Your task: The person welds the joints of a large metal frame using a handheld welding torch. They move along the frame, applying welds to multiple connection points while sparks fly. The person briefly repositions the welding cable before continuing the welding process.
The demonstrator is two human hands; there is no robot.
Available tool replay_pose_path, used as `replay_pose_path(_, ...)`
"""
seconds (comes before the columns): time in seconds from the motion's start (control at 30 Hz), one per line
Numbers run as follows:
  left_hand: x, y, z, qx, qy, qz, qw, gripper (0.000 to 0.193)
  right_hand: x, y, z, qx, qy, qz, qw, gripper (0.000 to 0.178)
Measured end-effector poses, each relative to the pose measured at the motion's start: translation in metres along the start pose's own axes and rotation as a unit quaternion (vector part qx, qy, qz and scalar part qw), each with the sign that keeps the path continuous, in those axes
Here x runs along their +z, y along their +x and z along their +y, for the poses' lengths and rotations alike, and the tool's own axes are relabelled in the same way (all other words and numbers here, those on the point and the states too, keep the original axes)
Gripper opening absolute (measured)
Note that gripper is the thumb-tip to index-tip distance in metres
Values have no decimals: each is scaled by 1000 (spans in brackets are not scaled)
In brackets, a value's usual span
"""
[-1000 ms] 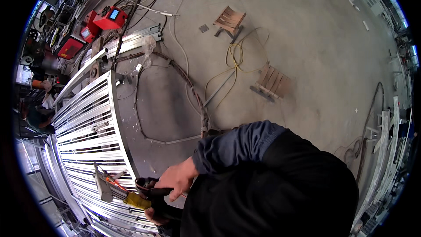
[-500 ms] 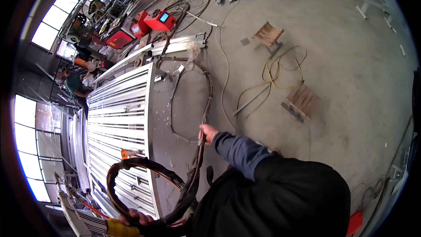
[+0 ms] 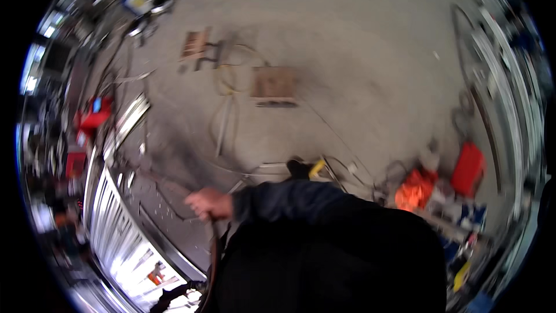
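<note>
My right hand [image 3: 209, 203] is closed around a thick dark cable [image 3: 215, 249], which hangs from my fist toward the bottom edge. The picture is smeared by motion, so finger detail is soft. A darker loop of cable [image 3: 168, 297] shows at the lower edge, over the end of a bright slatted metal frame [image 3: 113, 226]. My left hand is out of view. A small orange tool or part [image 3: 155, 275], too blurred to name, lies on the slats.
Two brown slatted stands [image 3: 274, 85] [image 3: 196, 45] are on the concrete floor, with a yellow hose [image 3: 231, 84] beside them. A red machine [image 3: 95, 114] is at the left. Orange cloth [image 3: 416, 190] and a red box [image 3: 468, 169] lie at the right, near long metal profiles [image 3: 504, 75].
My view has swung to the right, so the metal frame sits farther left and lower. My right hand still grips the cable. My left hand has passed out of view.
</note>
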State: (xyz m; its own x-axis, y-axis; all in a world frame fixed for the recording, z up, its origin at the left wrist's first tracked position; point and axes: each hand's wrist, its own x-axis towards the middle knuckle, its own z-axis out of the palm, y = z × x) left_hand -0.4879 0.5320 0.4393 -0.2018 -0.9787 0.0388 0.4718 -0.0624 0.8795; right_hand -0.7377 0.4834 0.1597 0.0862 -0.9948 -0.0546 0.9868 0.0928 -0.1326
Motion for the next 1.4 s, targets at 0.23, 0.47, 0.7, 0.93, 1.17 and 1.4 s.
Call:
replay_pose_path(0.23,-46,4,-79,-102,60,-32,992,56,-24,41,124,-342,-445,-10,828,25)
replay_pose_path(0.47,-112,-4,-19,-79,46,-19,996,53,-70,4,145,53,-235,344,908,28)
replay_pose_path(0.7,-169,6,66,-48,11,-29,998,51,-123,-43,83,8,-241,179,954,23)
replay_pose_path(0.93,-192,-102,37,147,110,161,970,48,-65,-67,-35,157,-195,253,935,27)
replay_pose_path(1.17,36,-182,-68,124,113,189,967,50,-36,-224,-266,107,-322,175,924,27)
replay_pose_path(1.4,199,-136,-141,55,8,142,988,51,40,-422,-425,37,-347,254,902,10)
